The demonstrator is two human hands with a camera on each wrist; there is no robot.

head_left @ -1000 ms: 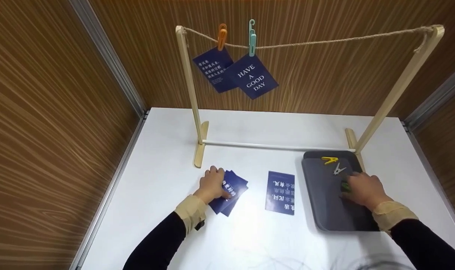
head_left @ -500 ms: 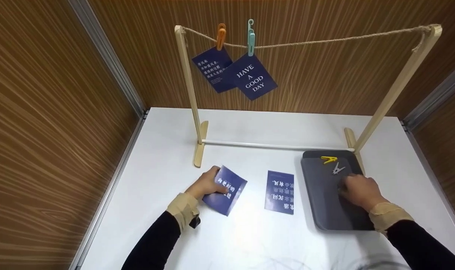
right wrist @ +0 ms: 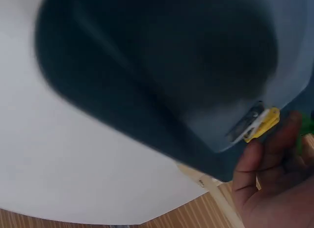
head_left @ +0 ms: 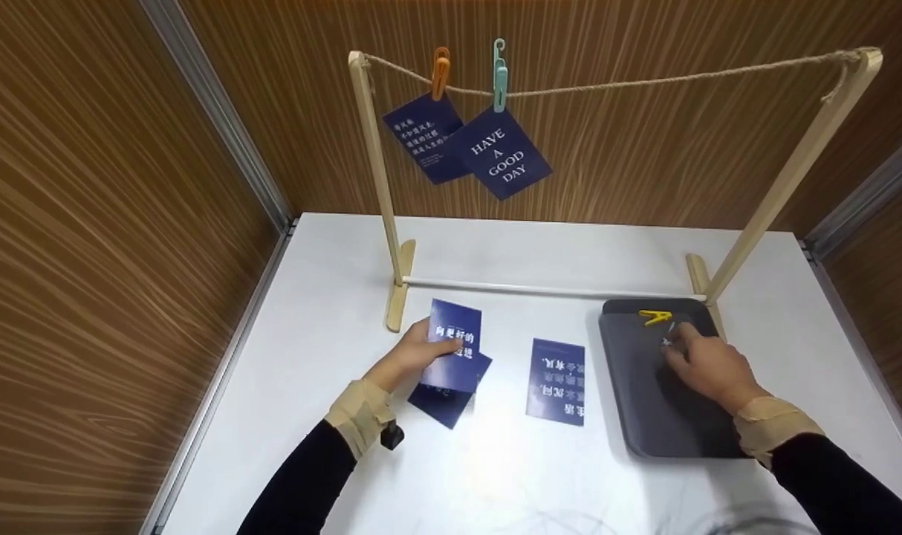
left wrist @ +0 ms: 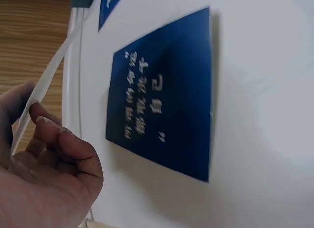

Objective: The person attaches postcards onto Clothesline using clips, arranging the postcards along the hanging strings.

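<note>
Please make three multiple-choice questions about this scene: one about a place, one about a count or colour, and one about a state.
1. Where does the yellow clip lie?
A. in the dark tray
B. on the white table
C. on the string

2. How many cards hang from the string?
A. one
B. two
C. four

3. What is the state of the card in the left hand?
A. flat on the table, untouched
C. clipped to the string
B. pinched and lifted above another card

Answers:
1. A, the clip rests at the far end of the tray, near the right hand.
2. B, one hangs under the orange clip and one under the teal clip.
3. B, the left wrist view shows the fingers pinching its edge.
</note>
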